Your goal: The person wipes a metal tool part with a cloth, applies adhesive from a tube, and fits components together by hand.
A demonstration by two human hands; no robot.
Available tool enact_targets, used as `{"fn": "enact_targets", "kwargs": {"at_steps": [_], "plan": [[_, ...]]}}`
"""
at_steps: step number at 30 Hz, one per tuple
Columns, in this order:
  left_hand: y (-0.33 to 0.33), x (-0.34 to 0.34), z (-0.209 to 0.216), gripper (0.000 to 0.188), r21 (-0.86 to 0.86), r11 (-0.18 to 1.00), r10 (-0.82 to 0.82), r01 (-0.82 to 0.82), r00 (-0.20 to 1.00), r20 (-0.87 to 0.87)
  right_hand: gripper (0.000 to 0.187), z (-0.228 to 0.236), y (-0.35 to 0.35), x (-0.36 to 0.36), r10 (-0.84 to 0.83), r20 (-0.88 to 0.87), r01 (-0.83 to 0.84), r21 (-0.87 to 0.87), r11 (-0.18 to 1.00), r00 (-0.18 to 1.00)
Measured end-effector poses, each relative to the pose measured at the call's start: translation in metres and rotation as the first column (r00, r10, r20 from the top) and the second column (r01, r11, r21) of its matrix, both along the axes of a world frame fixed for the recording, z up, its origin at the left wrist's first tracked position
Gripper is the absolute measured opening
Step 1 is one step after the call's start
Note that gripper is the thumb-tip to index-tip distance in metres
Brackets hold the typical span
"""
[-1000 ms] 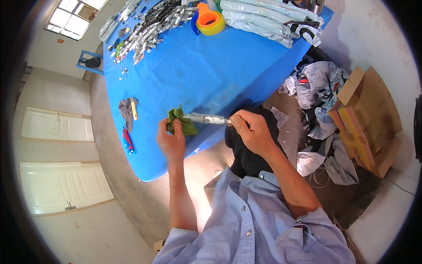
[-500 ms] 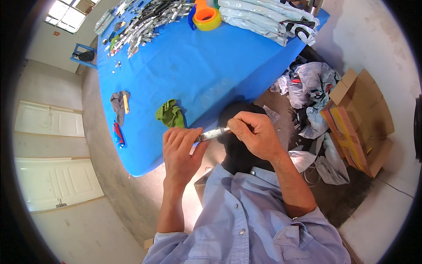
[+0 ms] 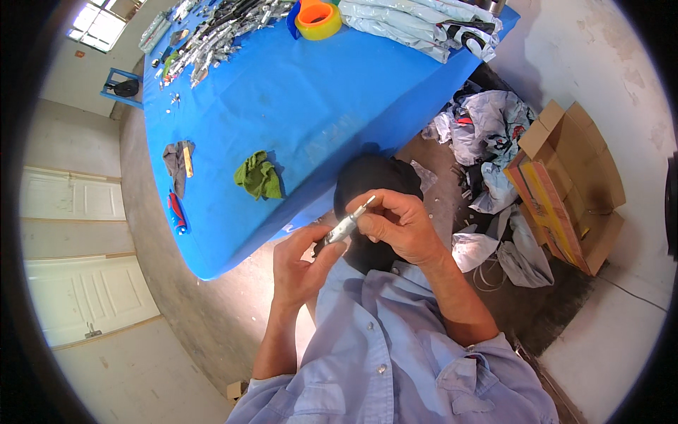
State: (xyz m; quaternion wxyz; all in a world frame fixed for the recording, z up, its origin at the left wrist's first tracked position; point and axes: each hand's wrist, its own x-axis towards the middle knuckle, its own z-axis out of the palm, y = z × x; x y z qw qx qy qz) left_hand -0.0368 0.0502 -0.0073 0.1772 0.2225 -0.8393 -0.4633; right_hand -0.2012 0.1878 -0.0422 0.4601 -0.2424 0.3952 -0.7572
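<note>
Between my two hands is a slim silver cylinder (image 3: pixel 344 229) with a narrow pin at its upper tip and a dark lower end. It tilts up to the right over my lap. My left hand (image 3: pixel 300 268) grips the dark lower end between thumb and fingers. Near the tip, my right hand (image 3: pixel 395 230) pinches it with thumb and bent fingers. A crumpled green cloth (image 3: pixel 258 175) lies on the blue-covered table (image 3: pixel 282 106), just beyond my left hand. Exactly what kind of part the cylinder is cannot be made out.
Many similar silver pieces (image 3: pixel 212 46) are heaped at the table's far left. Tape rolls (image 3: pixel 318 20) and stacked pale plastic bags (image 3: pixel 402 25) sit at the back. A grey cloth (image 3: pixel 174 168) and red-blue tool (image 3: pixel 176 212) lie left. An open carton (image 3: pixel 572 187) stands right.
The cylinder has swung from nearly level to a steeper upward tilt, its pin now showing past my right fingers. My left hand has dropped slightly; the view has shifted a little.
</note>
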Motion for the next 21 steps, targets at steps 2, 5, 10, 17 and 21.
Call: {"fn": "enact_targets", "kwargs": {"at_steps": [2,5,10,17,21], "plan": [[0.0,0.001,-0.001,0.02,0.068,0.998,-0.005,0.005,1.0,0.0,0.019,0.0,0.0,0.0,0.014,0.008,-0.015,0.017,1.0,1.0],[0.001,0.001,-0.005,0.019,0.114,0.993,-0.018,0.019,1.0,-0.006,0.018,0.001,0.001,0.0,0.012,-0.041,-0.011,0.035,0.999,0.999],[0.006,0.0,-0.007,0.018,0.031,0.999,0.026,-0.026,1.0,0.004,0.017,0.008,0.002,0.005,-0.045,-0.072,0.051,0.091,0.995,0.996],[0.014,-0.005,-0.014,0.023,-0.301,0.95,0.064,-0.078,0.996,-0.057,0.017,0.008,0.005,0.012,-0.132,-0.126,0.15,0.145,0.978,0.983],[0.015,-0.008,-0.015,0.027,-0.49,0.863,0.061,-0.119,0.989,-0.133,0.018,0.008,0.004,0.018,-0.17,-0.123,0.189,0.165,0.968,0.978]]}}
